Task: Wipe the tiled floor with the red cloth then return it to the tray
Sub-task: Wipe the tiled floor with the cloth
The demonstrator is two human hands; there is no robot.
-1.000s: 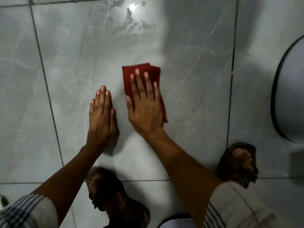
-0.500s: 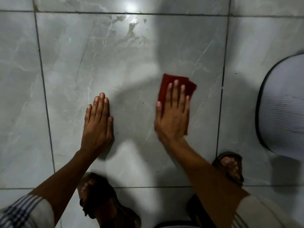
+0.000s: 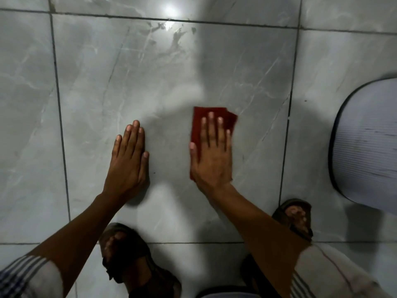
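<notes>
Two hands are laid flat: the right hand (image 3: 211, 155), fingers spread, presses the red cloth (image 3: 214, 121) onto the tiled floor (image 3: 150, 82), its long axis pointing away. The left hand (image 3: 129, 160) grips nothing. Open tile lies ahead; the tray (image 3: 369, 143) sits well right.

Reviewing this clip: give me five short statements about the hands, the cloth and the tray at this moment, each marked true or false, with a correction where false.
1. The right hand presses flat on the red cloth. True.
2. The left hand also holds a cloth. False: it rests bare and flat on the tiled floor.
3. The cloth already lies on the tray. False: it lies on the floor, apart from the tray at the right edge.
4. Both feet wear sandals. True.
5. The cloth lies across a grout line. False: it sits within one tile.
</notes>
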